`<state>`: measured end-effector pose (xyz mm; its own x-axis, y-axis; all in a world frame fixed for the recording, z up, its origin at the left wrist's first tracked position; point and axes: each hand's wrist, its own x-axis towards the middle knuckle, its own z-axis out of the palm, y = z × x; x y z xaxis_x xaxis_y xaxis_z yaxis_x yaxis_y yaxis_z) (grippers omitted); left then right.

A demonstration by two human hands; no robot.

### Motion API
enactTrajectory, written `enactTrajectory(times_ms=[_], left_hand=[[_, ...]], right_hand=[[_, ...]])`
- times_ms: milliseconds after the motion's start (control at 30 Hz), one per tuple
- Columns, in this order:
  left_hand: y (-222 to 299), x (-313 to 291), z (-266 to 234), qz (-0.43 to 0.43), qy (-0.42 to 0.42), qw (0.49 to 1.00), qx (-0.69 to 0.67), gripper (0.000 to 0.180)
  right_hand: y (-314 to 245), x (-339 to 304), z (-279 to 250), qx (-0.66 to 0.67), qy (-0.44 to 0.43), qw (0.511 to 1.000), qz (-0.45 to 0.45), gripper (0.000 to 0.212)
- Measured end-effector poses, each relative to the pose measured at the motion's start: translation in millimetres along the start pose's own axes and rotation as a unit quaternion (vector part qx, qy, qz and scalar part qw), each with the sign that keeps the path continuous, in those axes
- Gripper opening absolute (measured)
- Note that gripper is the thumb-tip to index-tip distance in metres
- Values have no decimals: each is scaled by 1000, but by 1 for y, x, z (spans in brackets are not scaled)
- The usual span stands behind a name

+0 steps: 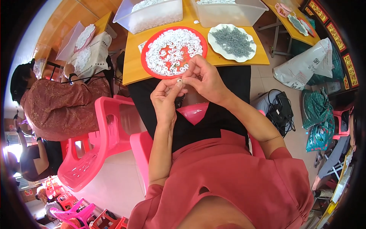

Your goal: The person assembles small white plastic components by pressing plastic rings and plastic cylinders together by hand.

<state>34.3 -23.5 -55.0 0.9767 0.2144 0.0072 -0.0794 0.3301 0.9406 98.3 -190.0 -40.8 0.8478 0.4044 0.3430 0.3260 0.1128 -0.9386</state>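
My left hand and my right hand meet over my lap, just below the edge of the yellow table. Between their fingertips they pinch a small white ring. Directly above them on the table sits a red round tray heaped with several white rings. To its right lies a white plate full of small grey pins. I sit on a pink plastic chair.
Two clear plastic bins stand at the table's far side. A person in a patterned brown top sits at my left beside a pink chair. Bags and a black cable bundle lie on the floor at right.
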Motion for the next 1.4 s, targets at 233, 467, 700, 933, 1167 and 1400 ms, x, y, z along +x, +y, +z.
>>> enactTrajectory(times_ms=[233,467,700,933,1167,1400], left_hand=[[-14,3,-20,-29,19,999,-1,12],[-10,7,-48,-47,71,996,-37,14],[-7,5,-62,-55,112,990,-60,14],[0,3,-63,-55,109,990,-73,14],[2,0,-63,-50,98,991,-77,14],[17,-10,-66,-31,105,990,-92,15]], right_hand=[[9,0,13,-27,-8,999,39,21],[20,32,-9,-180,-22,982,51,21],[69,118,-5,-361,-51,931,4,20],[107,165,37,-467,-122,875,-42,21],[117,179,43,-504,-144,851,17,18],[31,108,47,-223,-90,968,70,21]])
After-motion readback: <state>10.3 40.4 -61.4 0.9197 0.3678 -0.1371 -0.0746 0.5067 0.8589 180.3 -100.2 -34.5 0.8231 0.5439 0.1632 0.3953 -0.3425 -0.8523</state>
